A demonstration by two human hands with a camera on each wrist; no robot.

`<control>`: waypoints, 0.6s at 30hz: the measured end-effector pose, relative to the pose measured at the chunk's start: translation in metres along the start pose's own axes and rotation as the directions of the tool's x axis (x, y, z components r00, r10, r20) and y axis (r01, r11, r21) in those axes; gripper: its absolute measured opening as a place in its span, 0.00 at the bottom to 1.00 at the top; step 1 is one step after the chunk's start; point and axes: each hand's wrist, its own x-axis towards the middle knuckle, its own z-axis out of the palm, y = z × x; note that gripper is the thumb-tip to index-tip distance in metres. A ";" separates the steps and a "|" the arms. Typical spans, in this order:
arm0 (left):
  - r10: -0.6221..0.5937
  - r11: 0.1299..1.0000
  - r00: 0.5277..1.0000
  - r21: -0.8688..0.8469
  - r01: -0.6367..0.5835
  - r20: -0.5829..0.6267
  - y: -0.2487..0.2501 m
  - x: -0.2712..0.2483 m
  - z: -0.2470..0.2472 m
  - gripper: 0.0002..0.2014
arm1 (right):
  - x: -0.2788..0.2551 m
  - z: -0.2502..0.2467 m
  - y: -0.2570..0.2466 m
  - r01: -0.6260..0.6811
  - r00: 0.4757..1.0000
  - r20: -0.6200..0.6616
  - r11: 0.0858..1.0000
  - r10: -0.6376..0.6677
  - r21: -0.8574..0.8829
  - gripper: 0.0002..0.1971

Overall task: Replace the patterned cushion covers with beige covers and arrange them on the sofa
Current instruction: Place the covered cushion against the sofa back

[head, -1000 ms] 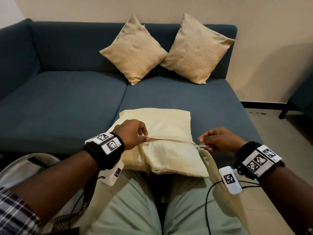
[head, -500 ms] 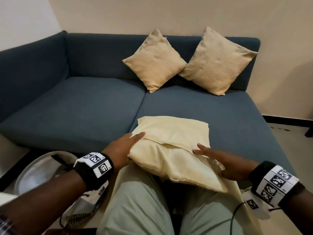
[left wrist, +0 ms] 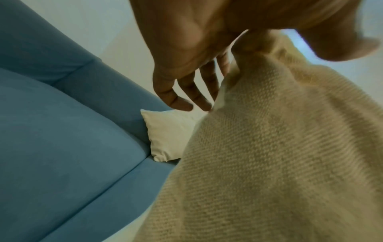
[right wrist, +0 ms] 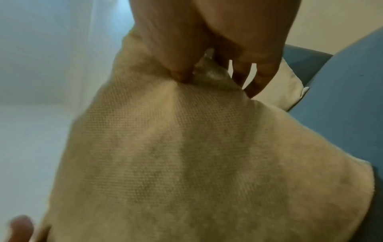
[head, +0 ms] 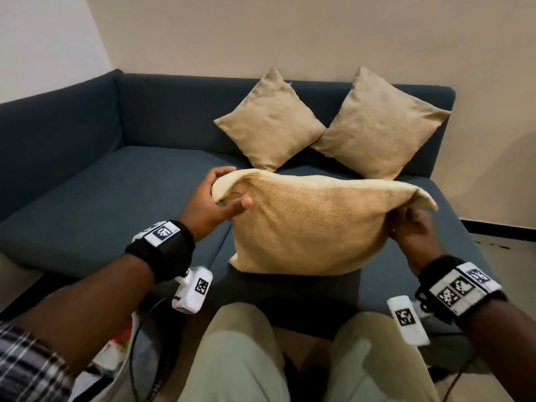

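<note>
I hold a beige cushion (head: 307, 224) upright in the air above the front of the blue sofa (head: 87, 192). My left hand (head: 214, 198) pinches its upper left corner, thumb in front and fingers behind. My right hand (head: 412, 224) grips the upper right corner. In the left wrist view the woven cover (left wrist: 279, 147) hangs from the left hand (left wrist: 228, 54). The right wrist view shows the right hand (right wrist: 207, 62) pinching the cover (right wrist: 186, 155) at its corner. Two more beige cushions (head: 271, 120) (head: 380, 123) lean on their corners against the sofa back at the right.
The left sofa seat lies bare. My knees in light trousers (head: 246, 358) sit just in front of the sofa edge. A bag-like white object with cables (head: 121, 358) lies at the lower left on the floor. Tiled floor (head: 510, 256) shows to the right.
One second ago my right hand held the zip while the cushion lay on my lap. Then both hands lay on its sides. Now both hold its top corners and it is lifted upright.
</note>
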 end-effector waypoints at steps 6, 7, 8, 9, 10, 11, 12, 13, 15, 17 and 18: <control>-0.071 0.967 0.996 -0.241 0.081 0.050 -0.050 0.085 0.018 0.35 | 0.084 0.028 0.046 -0.087 0.980 0.193 0.977 0.049 0.193 0.22; -0.138 0.941 0.990 -0.311 0.135 0.012 -0.059 0.108 0.021 0.37 | 0.098 0.033 0.051 -0.101 0.970 0.236 0.976 0.054 0.192 0.25; -0.223 0.907 0.975 -0.370 0.201 -0.017 -0.066 0.125 0.022 0.41 | 0.106 0.036 0.055 -0.119 0.964 0.254 0.980 0.076 0.162 0.28; -0.313 0.872 0.949 -0.404 0.276 -0.028 -0.071 0.139 0.024 0.44 | 0.115 0.040 0.059 -0.148 0.961 0.251 0.982 0.114 0.121 0.31; -0.383 0.843 0.923 -0.419 0.338 -0.025 -0.076 0.153 0.025 0.45 | 0.122 0.043 0.060 -0.193 0.960 0.221 0.978 0.172 0.078 0.35; -0.432 0.819 0.902 -0.426 0.385 -0.016 -0.078 0.161 0.026 0.43 | 0.127 0.045 0.059 -0.240 0.958 0.173 0.969 0.228 0.053 0.39; -0.474 0.797 0.880 -0.429 0.425 -0.009 -0.074 0.168 0.025 0.39 | 0.134 0.045 0.052 -0.284 0.954 0.113 0.958 0.278 0.048 0.42; -0.509 0.780 0.860 -0.433 0.452 -0.019 -0.068 0.172 0.026 0.35 | 0.138 0.045 0.043 -0.298 0.954 0.057 0.953 0.296 0.052 0.42; -0.585 0.740 0.809 -0.443 0.506 -0.052 -0.052 0.185 0.021 0.33 | 0.153 0.043 0.012 -0.300 0.953 -0.017 0.952 0.302 0.059 0.39; -0.651 0.677 0.758 -0.474 0.562 -0.030 -0.024 0.195 0.012 0.37 | 0.167 0.044 -0.032 -0.308 0.950 -0.033 0.948 0.312 0.082 0.29; -0.672 0.640 0.740 -0.500 0.583 0.002 -0.012 0.198 0.008 0.41 | 0.172 0.045 -0.053 -0.319 0.946 -0.035 0.945 0.322 0.080 0.26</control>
